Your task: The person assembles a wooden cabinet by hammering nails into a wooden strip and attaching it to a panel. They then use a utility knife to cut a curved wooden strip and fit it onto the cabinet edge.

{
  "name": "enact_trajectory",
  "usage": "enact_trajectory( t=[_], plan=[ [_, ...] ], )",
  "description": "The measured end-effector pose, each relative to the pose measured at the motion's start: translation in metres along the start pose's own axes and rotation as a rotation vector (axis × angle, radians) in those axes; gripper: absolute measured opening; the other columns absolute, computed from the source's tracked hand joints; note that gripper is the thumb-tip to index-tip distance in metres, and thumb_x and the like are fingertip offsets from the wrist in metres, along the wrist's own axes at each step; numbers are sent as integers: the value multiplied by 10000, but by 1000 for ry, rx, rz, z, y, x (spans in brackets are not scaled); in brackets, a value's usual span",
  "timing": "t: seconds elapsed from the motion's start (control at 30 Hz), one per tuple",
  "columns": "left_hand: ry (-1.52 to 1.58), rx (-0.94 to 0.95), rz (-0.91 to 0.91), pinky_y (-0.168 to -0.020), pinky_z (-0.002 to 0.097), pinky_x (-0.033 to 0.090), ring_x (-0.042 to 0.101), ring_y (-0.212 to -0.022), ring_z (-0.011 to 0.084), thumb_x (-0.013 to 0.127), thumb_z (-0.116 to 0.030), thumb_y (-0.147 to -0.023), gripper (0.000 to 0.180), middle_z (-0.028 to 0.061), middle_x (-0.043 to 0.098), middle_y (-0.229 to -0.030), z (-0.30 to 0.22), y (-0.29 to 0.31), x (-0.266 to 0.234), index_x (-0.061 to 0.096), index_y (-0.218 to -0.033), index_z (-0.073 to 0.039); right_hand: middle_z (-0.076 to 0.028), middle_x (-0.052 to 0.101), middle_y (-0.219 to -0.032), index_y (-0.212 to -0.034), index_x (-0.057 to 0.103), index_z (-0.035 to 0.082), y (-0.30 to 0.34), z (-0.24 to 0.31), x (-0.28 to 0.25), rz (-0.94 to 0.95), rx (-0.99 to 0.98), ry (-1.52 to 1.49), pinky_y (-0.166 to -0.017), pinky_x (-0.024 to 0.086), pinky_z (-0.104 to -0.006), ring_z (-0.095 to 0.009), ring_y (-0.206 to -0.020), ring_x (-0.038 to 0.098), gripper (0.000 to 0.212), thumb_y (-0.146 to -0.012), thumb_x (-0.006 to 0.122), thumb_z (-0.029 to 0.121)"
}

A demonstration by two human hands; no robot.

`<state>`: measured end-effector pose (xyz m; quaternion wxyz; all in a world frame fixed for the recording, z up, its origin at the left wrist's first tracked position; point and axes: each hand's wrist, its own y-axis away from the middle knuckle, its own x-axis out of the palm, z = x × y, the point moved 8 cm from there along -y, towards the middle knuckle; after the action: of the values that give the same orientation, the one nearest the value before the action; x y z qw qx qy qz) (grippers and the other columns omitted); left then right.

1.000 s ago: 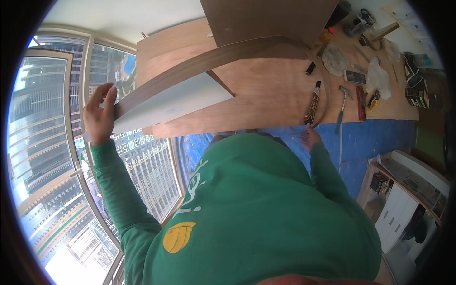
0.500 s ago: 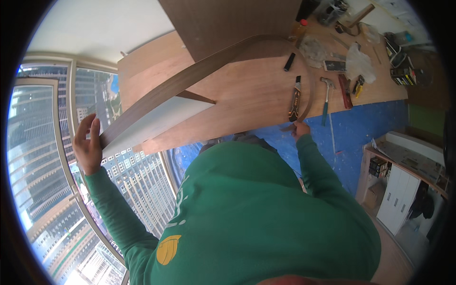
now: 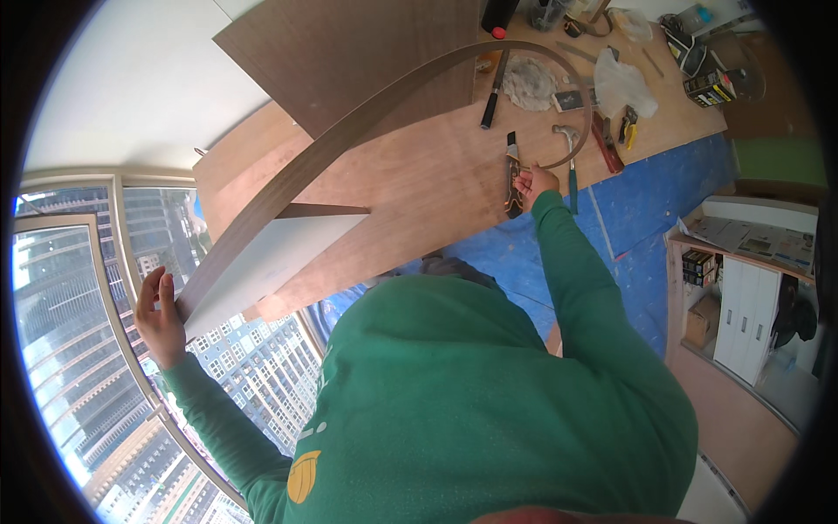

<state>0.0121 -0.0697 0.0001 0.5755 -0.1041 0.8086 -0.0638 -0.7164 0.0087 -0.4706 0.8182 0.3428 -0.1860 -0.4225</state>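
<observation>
A long brown wood-grain edge banding strip point(image 3: 345, 127) runs along the edge of a white-faced panel point(image 3: 271, 266) and bows in a wide loop over the wooden worktop point(image 3: 419, 188). My left hand point(image 3: 161, 319) rests against the panel's left end, where the strip starts, its fingers apart and loosely bent. The strip's free end curls back to my right hand point(image 3: 535, 185), whose fingers are pinched on it. Just beside that hand lies a black and orange utility knife point(image 3: 512, 166), its handle partly behind the fingers.
Right of the knife are a hammer point(image 3: 572, 166), a red tool point(image 3: 606, 144), yellow-handled pliers point(image 3: 628, 127) and plastic bags point(image 3: 624, 83). A large brown board point(image 3: 349, 61) stands at the back. Blue sheeting point(image 3: 646, 201) covers the floor; a window point(image 3: 61, 323) is at left.
My right hand has moved away from me with the strip's end, from the worktop's near edge to over the knife handle. The strip's loop has shifted. My left hand stays at the panel's end.
</observation>
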Motion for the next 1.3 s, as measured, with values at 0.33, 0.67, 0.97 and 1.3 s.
enact_trajectory(
  t=[0.33, 0.67, 0.97, 1.3],
  plan=[
    [37, -22, 4, -782, 332, 541, 684, -842, 180, 674, -342, -1014, 349, 95, 774, -1022, -3, 3, -1, 755, -1190, -51, -124, 720, -912, -1075, 676, 10, -27, 3, -22, -13, 115, 485, -590, 605, -385, -234, -712, 694, 390, -1018, 640, 394],
    [59, -15, -6, -863, 349, 542, 727, -937, 206, 694, -342, -984, 356, 110, 785, -1006, -5, -5, 0, 764, -1167, -44, -264, 632, -1277, -1341, 588, -16, -38, 61, -76, -496, -457, 1217, -985, 517, -532, -365, -1188, 623, 648, -929, 655, 479],
    [27, -38, -6, -874, 355, 541, 738, -927, 224, 699, -343, -963, 335, 107, 788, -981, -23, -10, -13, 774, -1108, -50, -273, 644, -1365, -1308, 630, -60, -185, 13, -187, 27, -175, 1643, -1010, 503, -505, -442, -1191, 644, 597, -927, 614, 400],
    [-6, 6, -69, -827, 372, 550, 738, -896, 262, 707, -341, -962, 295, 116, 778, -956, -24, 3, -13, 785, -1040, -67, -224, 716, -1113, -1273, 620, -77, -120, 9, -145, -286, -177, 1027, -770, 569, -454, -370, -884, 709, 527, -970, 636, 353]
  ],
)
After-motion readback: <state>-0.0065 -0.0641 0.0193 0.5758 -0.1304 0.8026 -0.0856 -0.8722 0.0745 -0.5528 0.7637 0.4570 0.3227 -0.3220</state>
